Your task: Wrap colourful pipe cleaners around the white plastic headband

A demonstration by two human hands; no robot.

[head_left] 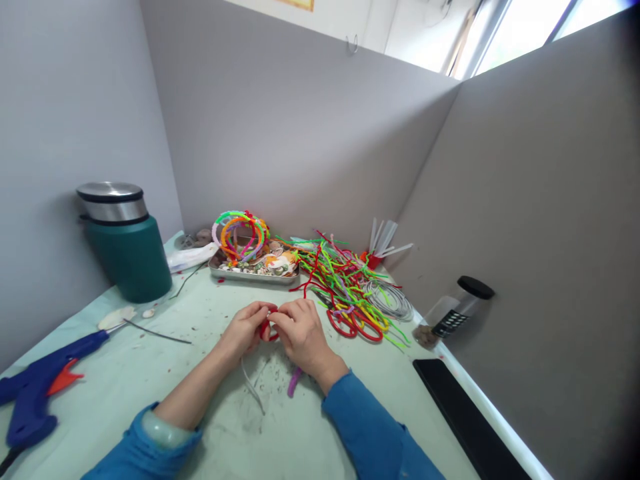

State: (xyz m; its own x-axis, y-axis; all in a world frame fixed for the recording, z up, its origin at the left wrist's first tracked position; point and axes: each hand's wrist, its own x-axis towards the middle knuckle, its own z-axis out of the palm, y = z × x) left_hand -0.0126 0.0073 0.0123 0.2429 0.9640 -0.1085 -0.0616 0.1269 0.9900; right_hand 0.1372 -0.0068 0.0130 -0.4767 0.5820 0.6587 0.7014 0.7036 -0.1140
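Close together over the middle of the table, both my hands pinch a red pipe cleaner [271, 331] bent into a small loop. My left hand [246, 328] has its fingers closed on the loop's left side. From the right, my right hand [303, 331] presses thumb and fingertips onto the same loop. A red length rises behind the right fingers; whether it joins the loop is hidden. Below my left hand a thin grey wire [253, 389] hangs or lies; its upper end is hidden. A short purple pipe cleaner piece [295, 383] shows beneath my right wrist.
At the back, a metal tray [255, 275] holds shells and colourful pipe cleaner rings [242, 235]. Right of it lie a pipe cleaner pile [345, 270], red-handled scissors [367, 327] and coiled wire [393, 301]. A blue glue gun [37, 387], green bottle [127, 260] and jar [455, 310] stand or lie around.
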